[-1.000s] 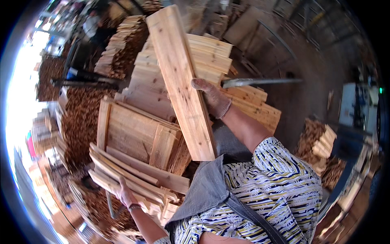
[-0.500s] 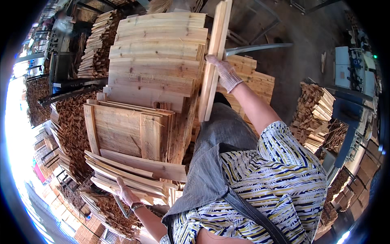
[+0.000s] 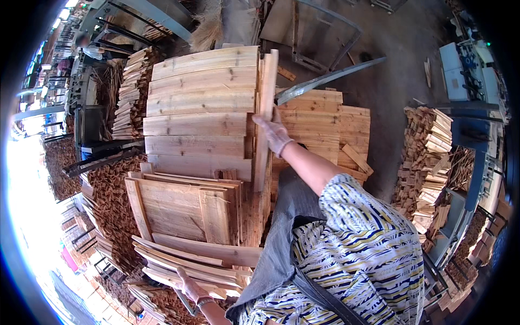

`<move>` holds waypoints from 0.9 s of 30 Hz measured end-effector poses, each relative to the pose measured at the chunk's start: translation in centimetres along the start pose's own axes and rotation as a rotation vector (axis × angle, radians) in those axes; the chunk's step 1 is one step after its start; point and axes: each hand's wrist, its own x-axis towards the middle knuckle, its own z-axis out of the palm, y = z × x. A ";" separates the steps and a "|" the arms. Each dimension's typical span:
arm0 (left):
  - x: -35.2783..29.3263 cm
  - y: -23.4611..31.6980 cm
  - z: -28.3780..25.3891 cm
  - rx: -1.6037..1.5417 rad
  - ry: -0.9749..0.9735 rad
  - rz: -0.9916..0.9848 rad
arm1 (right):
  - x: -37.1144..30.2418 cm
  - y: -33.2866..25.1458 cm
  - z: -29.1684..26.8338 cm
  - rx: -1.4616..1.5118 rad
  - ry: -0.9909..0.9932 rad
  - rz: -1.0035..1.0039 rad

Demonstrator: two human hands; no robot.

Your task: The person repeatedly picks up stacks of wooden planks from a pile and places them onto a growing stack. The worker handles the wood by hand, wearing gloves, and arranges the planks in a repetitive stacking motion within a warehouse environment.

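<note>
From where I stand, a broad board stack (image 3: 200, 100) fills the middle of the floor. Jutting from its right side, just beyond the right hand (image 3: 273, 132), is a metal bar (image 3: 330, 80), the nearest obstruction. Wide wooden panels (image 3: 309, 116) lie to the right of the stack, with a short loose board (image 3: 357, 158) on them; farther right rises a heap of wood pieces (image 3: 414, 162). Left of the stack are piled offcuts (image 3: 111, 203) and, crossing near them, a dark rail (image 3: 103, 161). Beyond its far end is a straw-like bundle (image 3: 207, 30).

The right hand, gloved, is closed round a long plank (image 3: 266, 92), narrow face showing, along the stack's right edge. The left hand (image 3: 190, 287) touches a row of slim boards (image 3: 189, 265) at the stack's near end; I can't tell whether it grips them. Between those and the stack sits a battened panel (image 3: 170, 206).
</note>
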 end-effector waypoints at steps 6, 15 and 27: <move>1.0 0.1 0.1 0.008 0.054 -0.009 | 1.7 -3.6 0.0 -0.142 0.078 0.159; 5.1 -3.9 -1.5 0.091 0.168 0.139 | 5.0 -1.5 -0.1 -0.187 -0.066 0.141; 1.8 -1.3 0.6 0.077 0.210 0.077 | 1.0 3.4 1.7 -0.154 0.067 0.158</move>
